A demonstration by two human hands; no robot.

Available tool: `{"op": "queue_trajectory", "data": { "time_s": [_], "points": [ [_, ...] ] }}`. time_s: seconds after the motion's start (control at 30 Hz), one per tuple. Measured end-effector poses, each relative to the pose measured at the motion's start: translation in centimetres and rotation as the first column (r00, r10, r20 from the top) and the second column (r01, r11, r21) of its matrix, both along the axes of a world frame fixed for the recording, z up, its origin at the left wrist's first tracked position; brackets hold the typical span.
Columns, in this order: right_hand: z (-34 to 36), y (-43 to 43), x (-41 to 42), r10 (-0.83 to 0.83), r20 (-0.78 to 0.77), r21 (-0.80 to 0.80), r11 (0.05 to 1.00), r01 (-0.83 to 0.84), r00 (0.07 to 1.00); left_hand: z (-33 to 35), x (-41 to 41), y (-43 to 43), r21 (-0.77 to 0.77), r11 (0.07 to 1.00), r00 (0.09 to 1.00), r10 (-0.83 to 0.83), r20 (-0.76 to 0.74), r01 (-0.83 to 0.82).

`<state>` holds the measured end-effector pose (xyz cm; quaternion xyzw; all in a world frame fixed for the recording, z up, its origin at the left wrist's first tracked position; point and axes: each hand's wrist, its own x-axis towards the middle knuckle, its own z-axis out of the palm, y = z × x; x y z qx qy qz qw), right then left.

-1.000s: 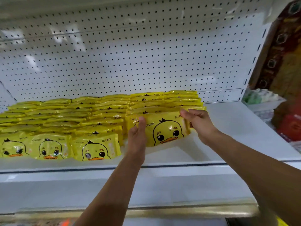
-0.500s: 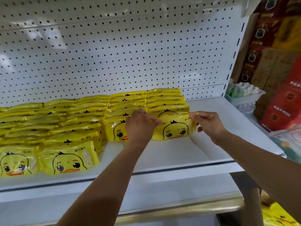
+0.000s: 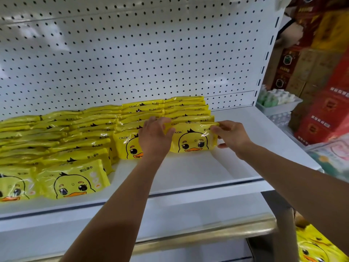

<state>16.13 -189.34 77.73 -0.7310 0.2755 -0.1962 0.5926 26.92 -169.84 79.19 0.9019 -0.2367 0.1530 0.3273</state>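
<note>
Yellow packs with a cartoon duck face stand in several leaning rows on a white shelf (image 3: 188, 173). At the front of the rightmost row stands one duck pack (image 3: 194, 138). My left hand (image 3: 155, 135) holds that pack's left edge, fingers curled over its top. My right hand (image 3: 232, 137) pinches its upper right corner. Just left of it, partly hidden behind my left hand, stands the front pack of the neighbouring row (image 3: 126, 146).
A white pegboard (image 3: 132, 59) backs the shelf. More duck packs (image 3: 73, 180) reach nearer the shelf's front at the left. Right of the shelf are a tray of green and white packs (image 3: 275, 99), red cartons (image 3: 324, 118), and a yellow duck bag (image 3: 317, 244) low down.
Both hands carried the duck pack back and set it upright at the front of the rightmost row. My view has shifted right; the hands still hold the pack.
</note>
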Motion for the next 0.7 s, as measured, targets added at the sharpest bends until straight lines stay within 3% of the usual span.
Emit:
{"op": "queue_trajectory", "data": {
  "time_s": [0.1,0.2,0.47,0.7],
  "points": [
    [-0.1,0.3,-1.0,-0.1,-0.008,-0.036,0.994,0.099,0.995,-0.1,-1.7,0.9,-0.342,0.938,0.975,-0.118,-0.189,0.047],
    [0.1,1.7,-2.8,-0.19,0.071,-0.023,0.981,0.193,0.979,-0.1,-5.1,1.7,-0.617,0.786,0.875,-0.266,-0.404,-0.045],
    [-0.6,6.8,-11.2,-0.163,0.151,-0.003,0.986,0.166,0.975,-2.6,-13.4,2.9,-0.656,0.744,0.639,-0.443,-0.628,-0.129],
    [-5.6,6.4,-21.3,-0.171,0.003,-0.028,0.985,0.171,0.985,-6.6,-21.5,1.4,-0.588,0.809,0.501,-0.499,-0.707,-0.024]
  ]
}}
